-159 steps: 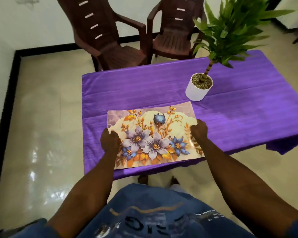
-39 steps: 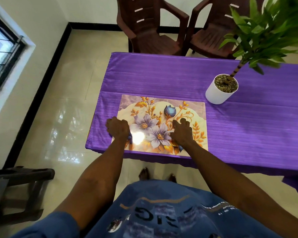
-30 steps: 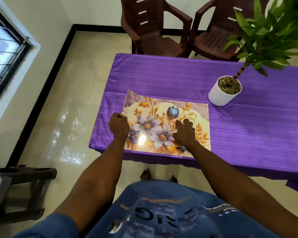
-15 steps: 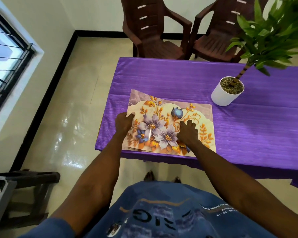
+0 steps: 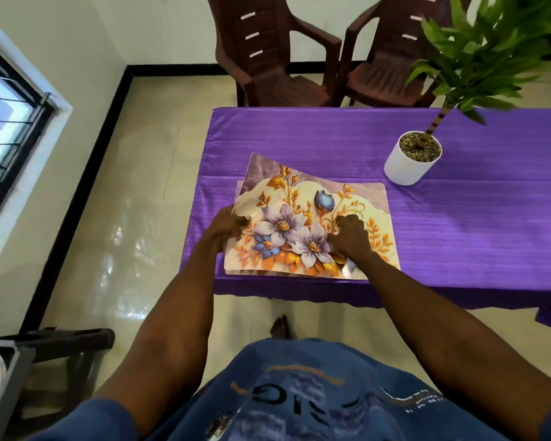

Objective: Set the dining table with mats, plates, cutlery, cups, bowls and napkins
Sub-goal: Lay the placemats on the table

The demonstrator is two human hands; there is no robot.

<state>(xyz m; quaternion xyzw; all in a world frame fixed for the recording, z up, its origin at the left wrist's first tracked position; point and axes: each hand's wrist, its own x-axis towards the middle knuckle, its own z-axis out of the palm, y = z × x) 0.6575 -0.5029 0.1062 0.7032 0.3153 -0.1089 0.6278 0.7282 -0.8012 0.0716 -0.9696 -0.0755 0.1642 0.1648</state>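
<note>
Two floral mats lie stacked at the near left corner of the worktop [image 5: 458,218], which is covered in a purple cloth. The lower mat [image 5: 371,194] lies flat, its long axis running left to right along the near edge of the worktop, its printed side up with the flower stems pointing away from the person. The upper mat [image 5: 287,202] has the same print and the same left-to-right long axis, but its left end is raised off the lower one and its far left corner curls upward, so the left edges of the two no longer line up.

The left hand [image 5: 228,226] grasps the left edge of the upper mat, thumb on top and fingers curled beneath it. The right hand [image 5: 350,235] rests on the printed face near the middle of the mats, knuckles up and fingers bent down onto the surface; whether it pinches anything I cannot tell.

Beyond the right end of the mats, well apart from both hands, stands a white pot [image 5: 407,167] with a green plant [image 5: 477,55] in it. Two brown plastic chairs [image 5: 268,58] stand at the far side of the worktop.
</note>
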